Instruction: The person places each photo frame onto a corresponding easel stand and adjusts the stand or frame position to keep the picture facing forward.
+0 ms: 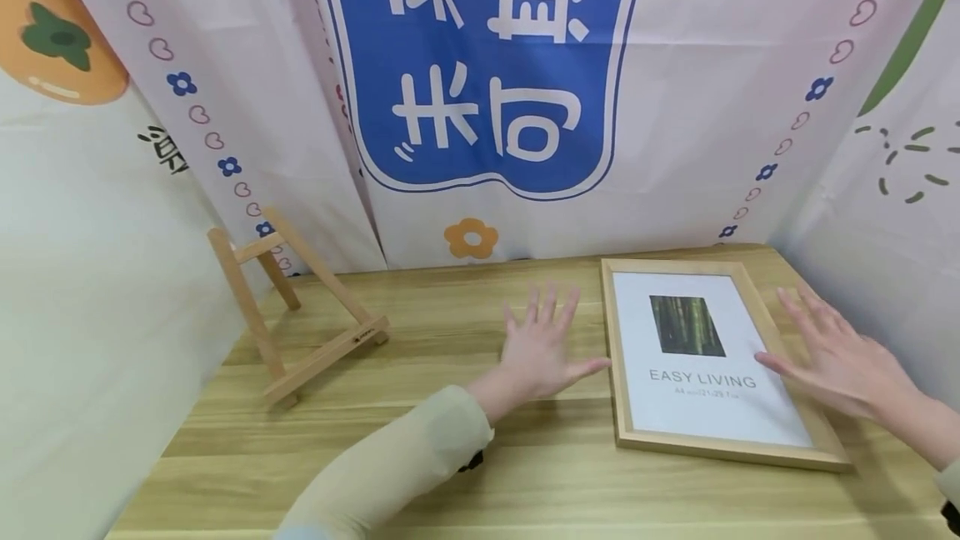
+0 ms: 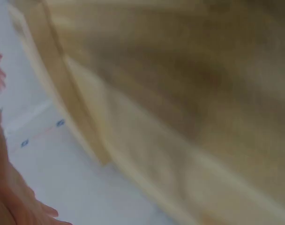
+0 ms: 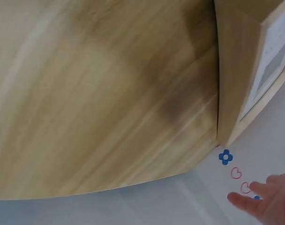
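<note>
A light wood picture frame (image 1: pixel 625 407) lies flat on the right of the table, its white insert showing a bamboo picture and "EASY LIVING". My left hand (image 1: pixel 536 357) is spread just left of the frame, its thumb pointing at the frame's left edge. Over the right edge reaches my right hand (image 1: pixel 840 361), fingers spread, its thumb overlapping the white insert in the head view. Neither hand grips anything. In the left wrist view, part of the left hand (image 2: pixel 13 197) shows at the lower left; fingers of the right hand (image 3: pixel 264 199) appear at the lower right of its own view.
A small wooden easel (image 1: pixel 322 361) stands at the left of the table. The wood-grain table (image 1: pixel 450 307) ends at a white printed cloth (image 1: pixel 675 148) with a blue sign, which hangs behind; more cloth hangs at both sides.
</note>
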Action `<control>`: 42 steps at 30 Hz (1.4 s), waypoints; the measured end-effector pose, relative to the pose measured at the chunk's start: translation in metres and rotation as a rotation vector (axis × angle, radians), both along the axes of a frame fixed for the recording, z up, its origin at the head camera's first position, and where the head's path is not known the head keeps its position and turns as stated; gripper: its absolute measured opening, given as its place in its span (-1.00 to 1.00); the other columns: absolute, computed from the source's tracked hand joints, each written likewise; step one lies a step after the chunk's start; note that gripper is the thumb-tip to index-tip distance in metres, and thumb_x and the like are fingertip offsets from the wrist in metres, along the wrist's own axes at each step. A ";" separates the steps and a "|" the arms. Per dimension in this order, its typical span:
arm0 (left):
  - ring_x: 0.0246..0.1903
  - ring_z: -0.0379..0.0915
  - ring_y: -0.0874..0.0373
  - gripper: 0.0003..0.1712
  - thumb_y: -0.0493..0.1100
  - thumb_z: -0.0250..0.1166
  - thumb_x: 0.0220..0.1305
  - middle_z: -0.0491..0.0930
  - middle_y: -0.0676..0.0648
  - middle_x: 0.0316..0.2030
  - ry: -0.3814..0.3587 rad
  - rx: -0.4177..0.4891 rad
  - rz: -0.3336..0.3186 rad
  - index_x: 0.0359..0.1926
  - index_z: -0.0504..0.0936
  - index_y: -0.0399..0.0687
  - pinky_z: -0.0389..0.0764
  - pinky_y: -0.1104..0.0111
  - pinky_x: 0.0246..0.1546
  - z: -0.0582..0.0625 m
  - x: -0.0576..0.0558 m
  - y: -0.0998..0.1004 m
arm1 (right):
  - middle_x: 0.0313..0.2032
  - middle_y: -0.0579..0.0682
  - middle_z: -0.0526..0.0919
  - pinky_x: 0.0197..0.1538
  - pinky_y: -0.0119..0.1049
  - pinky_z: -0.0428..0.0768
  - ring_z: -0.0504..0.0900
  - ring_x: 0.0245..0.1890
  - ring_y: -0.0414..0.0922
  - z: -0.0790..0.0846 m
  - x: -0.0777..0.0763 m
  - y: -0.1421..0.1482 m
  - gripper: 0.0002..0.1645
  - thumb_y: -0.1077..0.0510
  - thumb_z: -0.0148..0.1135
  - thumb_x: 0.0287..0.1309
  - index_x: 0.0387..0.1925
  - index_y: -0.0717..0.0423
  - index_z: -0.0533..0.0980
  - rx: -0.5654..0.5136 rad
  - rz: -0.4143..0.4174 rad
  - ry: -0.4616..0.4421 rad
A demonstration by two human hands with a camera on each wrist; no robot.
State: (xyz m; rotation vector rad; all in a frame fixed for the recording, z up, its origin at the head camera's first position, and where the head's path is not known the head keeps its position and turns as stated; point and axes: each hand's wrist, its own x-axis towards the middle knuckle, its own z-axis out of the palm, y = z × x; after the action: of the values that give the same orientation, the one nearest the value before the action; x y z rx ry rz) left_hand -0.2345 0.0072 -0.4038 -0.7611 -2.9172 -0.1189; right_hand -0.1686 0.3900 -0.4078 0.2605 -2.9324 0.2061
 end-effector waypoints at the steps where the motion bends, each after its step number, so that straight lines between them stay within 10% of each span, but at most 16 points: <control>1: 0.45 -0.31 -0.20 0.20 0.70 -0.24 0.08 -0.30 -0.13 0.51 -0.021 0.020 -0.003 0.53 -0.41 0.22 -0.11 -0.34 0.27 -0.004 0.001 0.003 | 0.44 0.41 -0.19 -0.14 0.56 0.31 0.00 0.31 0.50 -0.001 0.000 0.002 0.19 -0.33 0.10 0.25 0.53 0.06 -0.36 -0.025 0.002 -0.025; 7: 0.46 -0.24 -0.11 0.23 0.63 -0.04 0.10 -0.29 -0.07 0.52 -0.204 0.216 -0.009 0.53 -0.43 0.22 0.01 -0.21 0.33 -0.022 0.002 0.019 | 0.39 0.54 -0.15 -0.07 0.63 0.13 0.00 0.24 0.58 -0.009 0.003 0.012 0.19 -0.25 0.12 0.29 0.51 -0.02 -0.46 -0.204 0.026 -0.153; 17: 0.40 0.03 0.04 0.33 0.36 0.42 -0.01 0.03 -0.04 0.48 -0.430 0.519 0.031 0.55 -0.22 0.12 0.17 0.20 0.37 -0.038 -0.004 0.046 | 0.24 0.59 0.16 -0.11 0.50 0.33 0.27 0.10 0.52 -0.030 0.000 0.027 0.21 -0.03 0.36 0.16 0.46 0.40 -0.21 -0.370 0.044 -0.160; 26: 0.30 0.23 0.04 0.29 0.24 0.53 -0.08 0.34 0.01 0.32 -0.437 0.499 0.073 0.53 -0.01 0.00 0.30 0.24 0.30 -0.045 -0.011 0.056 | 0.11 0.54 0.35 -0.08 0.22 0.47 0.36 0.03 0.39 -0.041 0.002 0.042 0.01 0.03 0.36 0.16 0.34 0.53 0.03 -0.401 0.055 -0.159; 32: 0.26 0.26 0.05 0.12 0.19 0.55 -0.08 0.38 0.00 0.27 -0.417 0.495 0.062 0.44 0.21 -0.04 0.34 0.28 0.26 -0.047 -0.010 0.058 | 0.06 0.50 0.45 -0.22 -0.68 0.29 0.28 -0.05 -0.51 -0.047 0.000 0.046 -0.17 0.12 0.37 0.15 0.26 0.51 0.21 -0.449 0.100 -0.131; 42: 0.31 0.18 0.04 0.00 0.07 0.57 -0.06 0.35 0.01 0.31 -0.441 0.544 0.124 0.38 0.32 -0.02 0.19 0.26 0.35 -0.048 -0.005 0.062 | 0.05 0.51 0.45 -0.16 -0.78 0.09 0.17 -0.07 -0.68 -0.052 0.002 0.036 -0.27 0.22 0.38 0.10 0.21 0.49 0.29 -0.524 0.100 -0.110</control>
State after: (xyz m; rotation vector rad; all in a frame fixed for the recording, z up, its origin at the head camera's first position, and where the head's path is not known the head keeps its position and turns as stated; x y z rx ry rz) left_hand -0.2397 0.0694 -0.4517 -0.5055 -3.0582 -1.1416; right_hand -0.1665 0.4264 -0.4596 0.3193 -2.8366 1.0084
